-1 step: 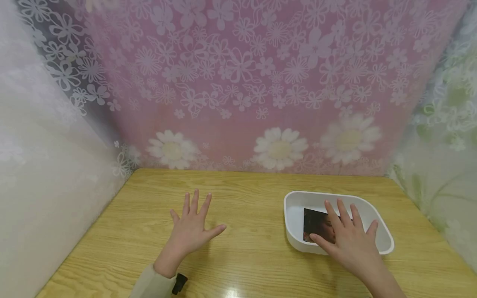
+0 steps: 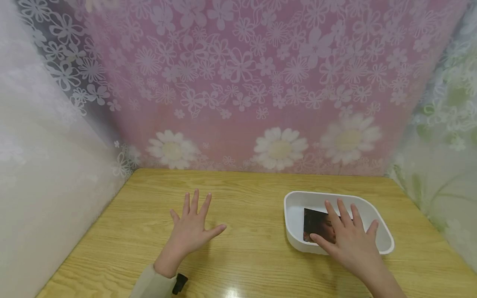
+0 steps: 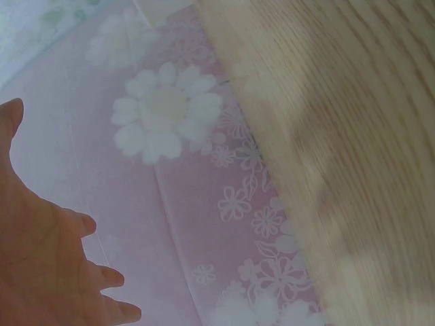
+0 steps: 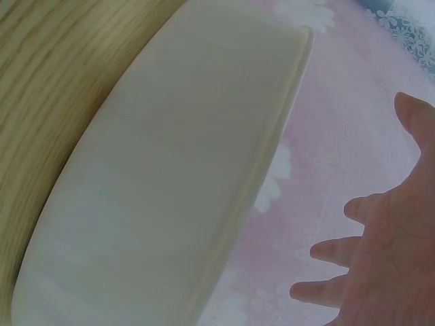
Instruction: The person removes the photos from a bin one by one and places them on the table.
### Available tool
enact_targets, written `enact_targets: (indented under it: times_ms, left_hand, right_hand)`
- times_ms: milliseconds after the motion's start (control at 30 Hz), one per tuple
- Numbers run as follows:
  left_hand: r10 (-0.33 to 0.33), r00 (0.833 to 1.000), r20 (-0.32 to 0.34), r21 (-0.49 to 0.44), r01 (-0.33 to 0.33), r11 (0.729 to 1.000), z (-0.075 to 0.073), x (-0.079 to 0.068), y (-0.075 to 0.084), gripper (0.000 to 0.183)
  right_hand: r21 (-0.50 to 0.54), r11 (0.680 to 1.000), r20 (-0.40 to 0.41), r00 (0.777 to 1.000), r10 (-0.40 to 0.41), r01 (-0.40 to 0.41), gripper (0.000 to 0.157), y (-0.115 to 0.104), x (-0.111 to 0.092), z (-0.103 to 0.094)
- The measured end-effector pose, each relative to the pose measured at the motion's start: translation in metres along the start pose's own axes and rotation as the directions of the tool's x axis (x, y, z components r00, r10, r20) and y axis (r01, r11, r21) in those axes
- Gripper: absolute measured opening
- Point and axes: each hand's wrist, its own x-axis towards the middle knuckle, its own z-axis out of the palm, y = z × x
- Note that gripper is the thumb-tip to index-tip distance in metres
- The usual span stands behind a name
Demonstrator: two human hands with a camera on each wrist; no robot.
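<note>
A white rectangular tub (image 2: 294, 240) with rounded corners stands on the right part of the table. Inside it lies a dark, flat card-like item (image 2: 316, 223) printed with part of a face, its right part covered by my right hand. That right hand (image 2: 352, 244) is held over the tub's near side, fingers spread and holding nothing. In the right wrist view, the tub's outer wall (image 4: 149, 163) fills the middle, with the hand apart from its rim. My left hand (image 2: 190, 231) hovers above the table's left half, its fingers spread and grasping nothing.
The wood-grain table (image 2: 246, 207) runs back to a pink flowered curtain (image 2: 223, 136). Pale sheets hang at the left (image 2: 56, 165) and right sides. A small black object (image 2: 179, 284) shows at the left sleeve (image 2: 154, 283).
</note>
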Motion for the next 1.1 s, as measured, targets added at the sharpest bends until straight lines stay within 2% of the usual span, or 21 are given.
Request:
enact_targets:
  times_ms: [467, 633, 767, 967, 1100]
  left_hand:
    - [0.014, 1.0, -0.021, -0.004, -0.014, 1.0, 0.003, -0.002, -0.002, 0.089]
    - [0.031, 0.998, -0.051, 0.014, -0.031, 0.999, 0.002, -0.001, 0.0, 0.091]
    - [0.04, 0.997, -0.071, 0.015, -0.039, 0.999, 0.001, 0.0, 0.002, 0.092]
    - [0.059, 0.995, -0.086, 0.017, -0.058, 0.998, 0.003, 0.001, 0.005, 0.089]
    - [0.096, 0.989, -0.114, 0.039, -0.092, 0.995, 0.003, 0.001, 0.006, 0.083]
  right_hand:
    - [0.012, 1.0, -0.042, 0.999, -0.029, 0.029, 0.089, -0.003, -0.002, 0.003]
    - [0.003, 0.998, -0.083, 0.995, -0.058, 0.059, 0.09, -0.009, -0.002, 0.002]
    - [0.008, 0.998, -0.087, 0.994, -0.062, 0.063, 0.09, -0.01, -0.002, -0.001]
    - [0.038, 0.994, -0.117, 0.989, -0.094, 0.099, 0.079, -0.01, -0.001, -0.002]
    - [0.04, 0.987, -0.208, 0.967, -0.146, 0.158, 0.067, -0.01, 0.0, 0.0]
